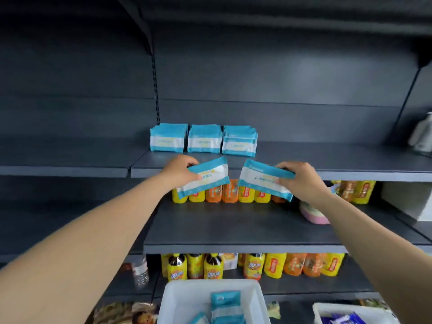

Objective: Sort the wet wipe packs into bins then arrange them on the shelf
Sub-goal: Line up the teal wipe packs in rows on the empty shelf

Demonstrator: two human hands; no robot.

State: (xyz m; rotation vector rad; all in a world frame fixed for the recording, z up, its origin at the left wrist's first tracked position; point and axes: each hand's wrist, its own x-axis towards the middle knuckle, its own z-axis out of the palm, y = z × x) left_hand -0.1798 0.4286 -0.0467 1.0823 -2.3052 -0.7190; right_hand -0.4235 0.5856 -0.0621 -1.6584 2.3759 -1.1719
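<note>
Head view: left hand (181, 170) fingers pinch one wet wipe pack (205, 177); right hand (301, 181) fingers pinch a second pack (264, 181), both tilted, held in front of the shelf (327, 160) edge. Beyond the fingers, three stacks of packs (203, 139) stand on the shelf. Below the fingers, a white bin (177, 298) holds more packs.

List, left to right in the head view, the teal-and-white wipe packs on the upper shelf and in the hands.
On the shelf: left stack → middle stack → right stack. Held: left hand's pack → right hand's pack.
</note>
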